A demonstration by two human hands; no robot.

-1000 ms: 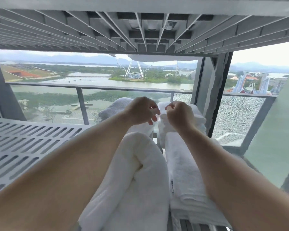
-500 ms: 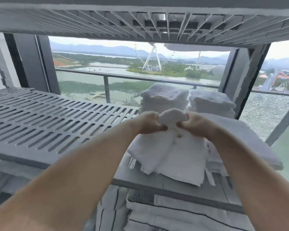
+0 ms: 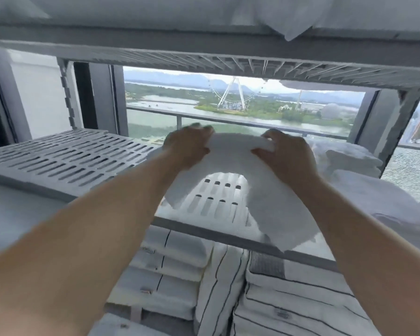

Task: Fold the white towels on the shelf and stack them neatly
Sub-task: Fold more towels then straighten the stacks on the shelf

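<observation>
I hold a white towel [image 3: 230,158] stretched between both hands above the grey slotted shelf [image 3: 66,163]. My left hand [image 3: 187,146] grips its upper left edge and my right hand [image 3: 286,154] grips its upper right edge. The cloth sags down from my hands, and its right flap hangs over the shelf's front rail. Folded white towels [image 3: 349,158] are stacked at the right end of the same shelf, partly hidden by my right arm.
An upper slotted shelf [image 3: 204,52] runs close overhead with white linen [image 3: 289,18] on it. Below the front rail lie stacks of folded white linens with dark stripes [image 3: 228,287]. A window with a railing is behind the shelf.
Both hands have lifted the towel off the shelf and moved apart, spreading the bunched cloth wide. The view has dropped and shifted left.
</observation>
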